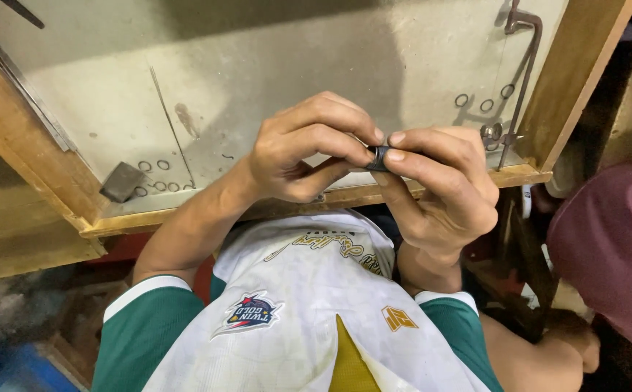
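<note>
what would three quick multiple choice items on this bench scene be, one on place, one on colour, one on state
1. Where is the small dark ring?
A. on the floor
B. between the fingertips of both hands
C. on the hook

2. What colour are the shirt sleeves?
A. green
B. red
C. black

3. How is the left hand set?
A. flat open
B. off the work
C. pinched on the ring

Answers: 1 B, left and right hand meet on it over the tray edge; 2 A, both sleeves are green; 3 C, fingers curl onto it.
</note>
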